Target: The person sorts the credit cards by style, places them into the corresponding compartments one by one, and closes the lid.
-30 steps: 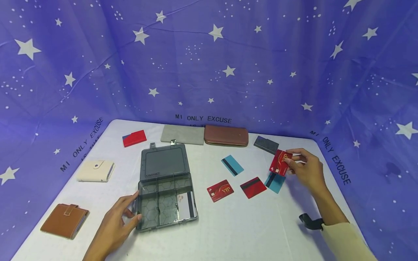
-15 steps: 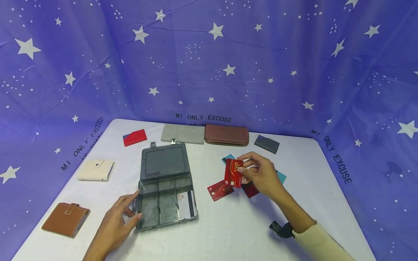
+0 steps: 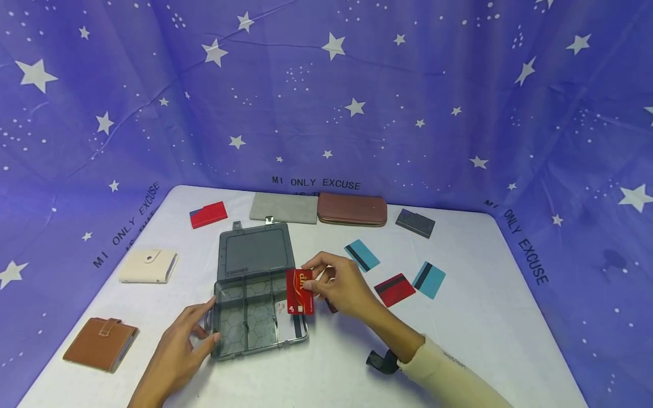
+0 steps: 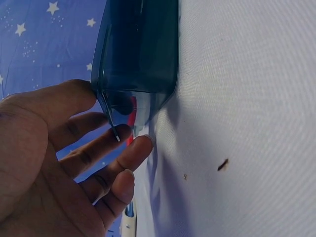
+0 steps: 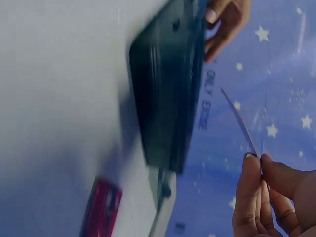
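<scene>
My right hand (image 3: 339,283) pinches a red VIP card (image 3: 297,292) between thumb and fingers, above the right side of an open grey see-through compartment box (image 3: 216,309). Edge-on, the card (image 5: 241,123) looks like a thin sliver in the right wrist view. A white card (image 3: 284,328) with a dark stripe lies in the box's right compartment, partly covered by the red one. My left hand (image 3: 181,345) rests at the box's left side, thumb and fingers spread. In the left wrist view its loosely bent fingers (image 4: 136,150) are by the box's corner.
Right of the box lie two blue cards (image 3: 362,255) (image 3: 429,280) and a red striped card (image 3: 395,290); another red card (image 3: 331,306) is mostly hidden under my right hand. Along the back and left are several wallets, including a brown one (image 3: 352,209) and a tan one (image 3: 101,343).
My right hand has carried the red VIP card leftward from beside the right blue card, across the other cards, to above the box. The left hand has stayed at the box.
</scene>
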### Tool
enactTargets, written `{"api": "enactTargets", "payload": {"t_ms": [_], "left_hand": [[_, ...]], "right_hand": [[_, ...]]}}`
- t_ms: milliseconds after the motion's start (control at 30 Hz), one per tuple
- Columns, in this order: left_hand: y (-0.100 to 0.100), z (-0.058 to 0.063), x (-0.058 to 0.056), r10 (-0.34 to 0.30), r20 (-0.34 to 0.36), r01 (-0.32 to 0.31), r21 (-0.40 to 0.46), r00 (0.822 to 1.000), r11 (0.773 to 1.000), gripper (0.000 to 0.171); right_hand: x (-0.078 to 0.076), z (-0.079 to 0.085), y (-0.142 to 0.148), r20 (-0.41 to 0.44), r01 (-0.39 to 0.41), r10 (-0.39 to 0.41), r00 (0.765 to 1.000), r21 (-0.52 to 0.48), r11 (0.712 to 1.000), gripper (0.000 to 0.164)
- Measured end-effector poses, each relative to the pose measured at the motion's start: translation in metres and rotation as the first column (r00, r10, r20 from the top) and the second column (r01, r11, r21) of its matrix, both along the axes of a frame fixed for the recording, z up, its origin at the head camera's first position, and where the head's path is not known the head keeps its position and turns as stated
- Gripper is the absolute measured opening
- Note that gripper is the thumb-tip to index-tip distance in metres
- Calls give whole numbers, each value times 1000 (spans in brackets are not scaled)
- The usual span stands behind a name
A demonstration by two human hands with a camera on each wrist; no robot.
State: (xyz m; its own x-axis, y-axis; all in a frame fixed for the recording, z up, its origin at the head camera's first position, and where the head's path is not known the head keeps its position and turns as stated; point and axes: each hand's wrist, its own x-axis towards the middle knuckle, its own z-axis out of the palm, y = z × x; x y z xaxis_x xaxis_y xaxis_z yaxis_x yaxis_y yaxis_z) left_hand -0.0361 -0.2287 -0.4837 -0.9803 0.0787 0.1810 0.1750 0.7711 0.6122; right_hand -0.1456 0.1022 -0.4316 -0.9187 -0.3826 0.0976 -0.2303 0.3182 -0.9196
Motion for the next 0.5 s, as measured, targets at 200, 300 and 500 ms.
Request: {"api": "enactTargets", "payload": {"t_ms": [200, 300, 500], "left_hand": [[0, 0, -1, 0, -11, 0, 2, 1000, 1000, 70], [0, -1, -1, -1, -9, 1, 1, 1000, 1000, 70], [1, 0, 0, 2, -4, -2, 9, 1000, 1000, 71]], "right_hand": [[3, -14, -33, 13, -75, 75, 997, -3, 997, 31], [6, -20, -46, -4, -92, 92, 996, 37, 995, 28], [11, -26, -68, -120, -104, 123, 985, 161, 982, 24]]}}
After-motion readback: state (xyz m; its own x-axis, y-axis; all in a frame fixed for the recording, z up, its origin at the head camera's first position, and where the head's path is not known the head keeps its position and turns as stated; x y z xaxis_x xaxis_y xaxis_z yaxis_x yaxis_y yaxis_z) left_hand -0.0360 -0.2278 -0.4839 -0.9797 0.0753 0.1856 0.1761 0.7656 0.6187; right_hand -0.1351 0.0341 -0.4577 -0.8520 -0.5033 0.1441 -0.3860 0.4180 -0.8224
